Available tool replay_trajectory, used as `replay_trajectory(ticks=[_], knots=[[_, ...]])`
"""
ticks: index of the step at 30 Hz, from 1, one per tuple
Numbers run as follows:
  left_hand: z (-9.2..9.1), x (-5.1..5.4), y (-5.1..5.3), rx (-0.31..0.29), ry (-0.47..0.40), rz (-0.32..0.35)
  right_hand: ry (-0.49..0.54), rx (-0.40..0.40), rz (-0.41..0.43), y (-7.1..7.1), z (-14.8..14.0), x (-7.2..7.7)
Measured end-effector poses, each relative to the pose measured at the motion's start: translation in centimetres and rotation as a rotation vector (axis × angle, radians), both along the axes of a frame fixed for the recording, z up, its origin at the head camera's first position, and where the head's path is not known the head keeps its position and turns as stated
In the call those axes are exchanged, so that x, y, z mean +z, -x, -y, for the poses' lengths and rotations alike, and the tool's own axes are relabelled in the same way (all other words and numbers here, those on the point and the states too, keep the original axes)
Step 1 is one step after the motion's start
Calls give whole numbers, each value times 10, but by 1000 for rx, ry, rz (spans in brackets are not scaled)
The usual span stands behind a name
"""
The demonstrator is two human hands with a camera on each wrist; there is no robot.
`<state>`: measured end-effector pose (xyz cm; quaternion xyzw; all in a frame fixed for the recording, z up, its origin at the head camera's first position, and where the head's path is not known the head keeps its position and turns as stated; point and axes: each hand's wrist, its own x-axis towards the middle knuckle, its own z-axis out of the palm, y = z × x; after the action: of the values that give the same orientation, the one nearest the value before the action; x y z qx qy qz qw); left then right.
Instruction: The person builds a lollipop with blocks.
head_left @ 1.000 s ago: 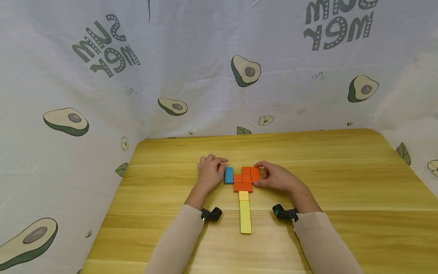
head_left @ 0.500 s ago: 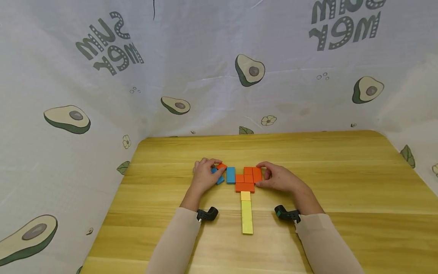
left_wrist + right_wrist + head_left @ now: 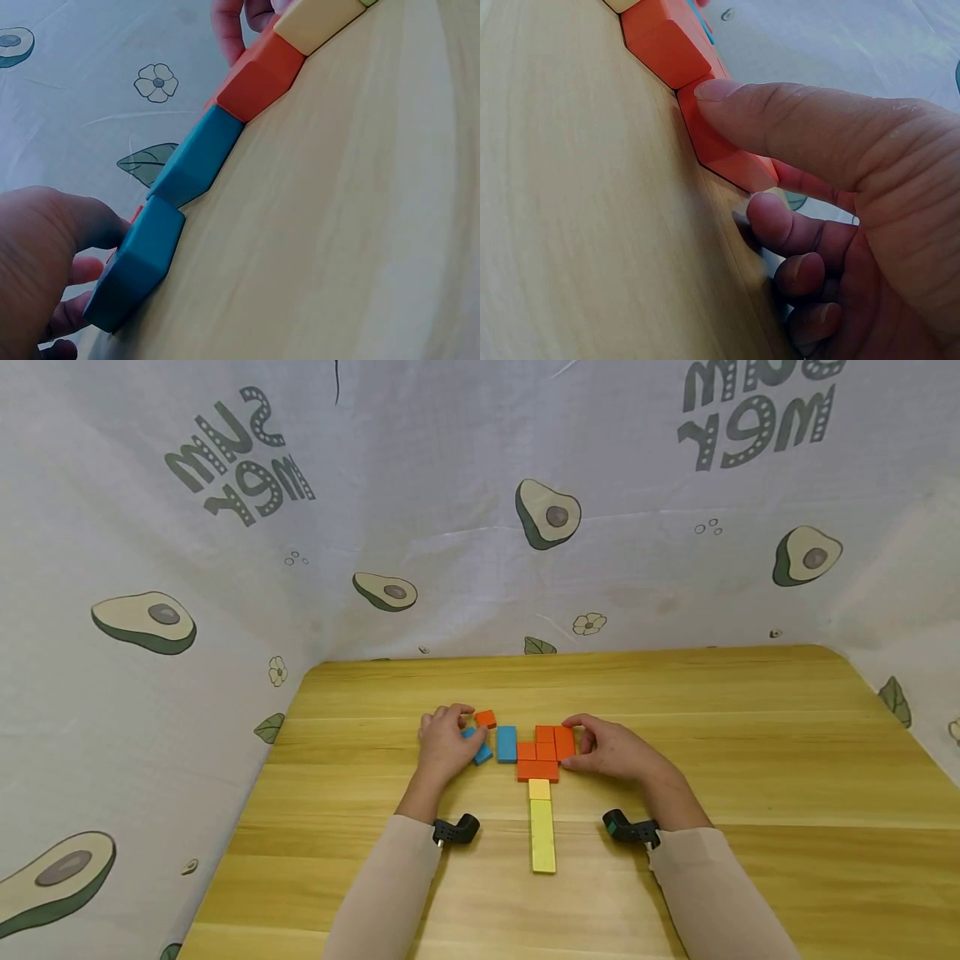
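Note:
My left hand (image 3: pixel 442 745) hovers around a loose blue block (image 3: pixel 482 754), its thumb lying over part of it. A small loose orange block (image 3: pixel 486 718) lies just beyond that thumb, close to the index fingertip. In the left wrist view, the thumb and fingers of the left hand (image 3: pixel 37 262) show behind the blue block (image 3: pixel 142 262). My right hand (image 3: pixel 618 750) pinches an upright orange block (image 3: pixel 565 743) end to end, index finger at the far end, thumb at the near one. The thumb covers part of this orange block (image 3: pixel 739 165) in the right wrist view.
Several small orange blocks (image 3: pixel 537 769) join the held one, with an upright blue block (image 3: pixel 507 744) against their left side. Below them run a pale yellow block (image 3: pixel 539 789) and a long yellow-green block (image 3: pixel 542 837). A printed cloth (image 3: pixel 450 543) hangs behind the wooden table (image 3: pixel 697 710).
My left hand has shifted left, away from the upright blue block, uncovering the loose blue and orange blocks. Its fingers have come off the small orange block. The right hand keeps its grip.

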<state>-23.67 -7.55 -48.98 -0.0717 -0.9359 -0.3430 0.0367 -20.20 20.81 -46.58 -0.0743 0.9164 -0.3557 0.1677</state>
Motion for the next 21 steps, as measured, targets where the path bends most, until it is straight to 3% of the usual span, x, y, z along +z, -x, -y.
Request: replay_trajectory(ticks=[11,21], knots=[[-2,-1,0,60,45,-47,-1,11,-11,0,-1,-1],[-2,-3,2,-84,14,21,4,8,-16,1,-1,0]])
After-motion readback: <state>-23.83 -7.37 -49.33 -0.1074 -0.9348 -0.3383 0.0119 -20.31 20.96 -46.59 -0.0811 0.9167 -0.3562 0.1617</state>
